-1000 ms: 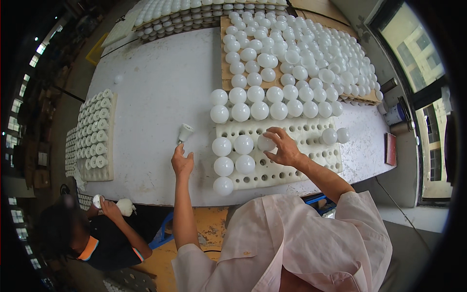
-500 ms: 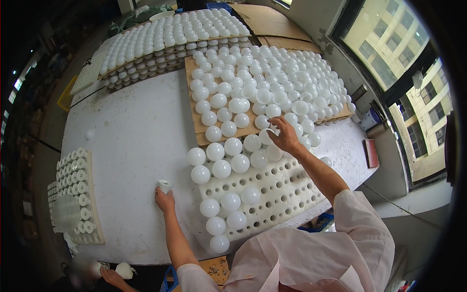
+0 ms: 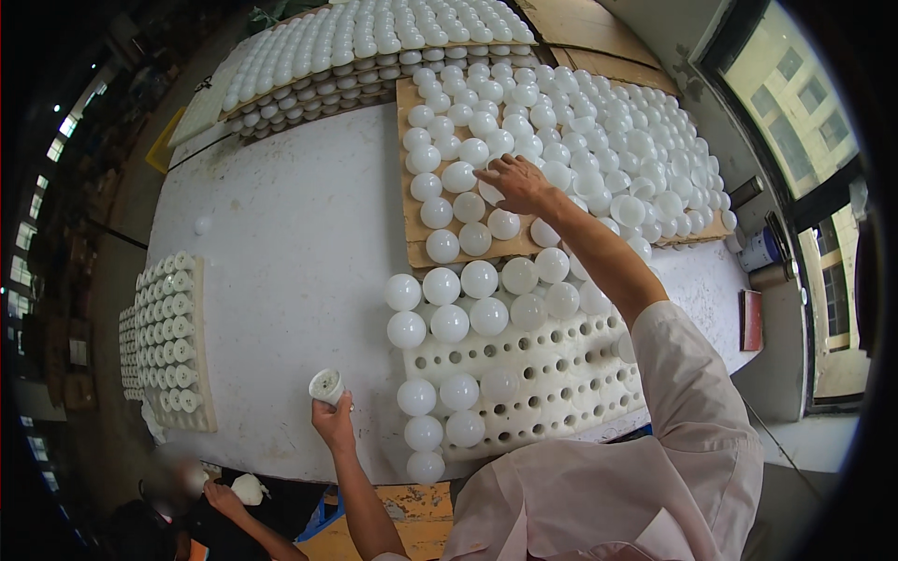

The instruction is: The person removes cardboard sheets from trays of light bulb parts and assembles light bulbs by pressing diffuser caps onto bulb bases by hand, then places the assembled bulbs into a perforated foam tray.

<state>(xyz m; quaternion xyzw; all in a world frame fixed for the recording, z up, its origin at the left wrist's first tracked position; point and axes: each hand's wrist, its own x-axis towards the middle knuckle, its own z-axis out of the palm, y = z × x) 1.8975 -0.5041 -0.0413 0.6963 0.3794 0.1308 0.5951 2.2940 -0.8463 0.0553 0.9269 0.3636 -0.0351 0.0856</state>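
Note:
In my left hand (image 3: 334, 421) is a white cup-shaped lamp base (image 3: 326, 385), held upright above the table with its wide opening facing up. The fingers are wrapped round its lower part. My right hand (image 3: 516, 184) stretches over the white globe bulb covers (image 3: 458, 177) on the cardboard sheet (image 3: 418, 222). Its fingers are apart and curve down beside one cover (image 3: 490, 194), partly hidden under the hand; whether they touch it is unclear. Nearer to me, a white foam tray (image 3: 552, 379) with rows of holes carries more globe covers (image 3: 488, 316).
Stacked layers of globe covers (image 3: 374, 37) fill the far left. At the left edge stands a foam tray of white lamp bases (image 3: 178, 327). A small white ball (image 3: 202, 225) lies nearby. Another person's hand (image 3: 224, 500) shows at lower left. A red box (image 3: 751, 320) sits by the window.
My right hand has moved farther away and left, from the tray's far edge to the covers on the cardboard. My left hand has turned the lamp base so its opening shows. The view has shifted.

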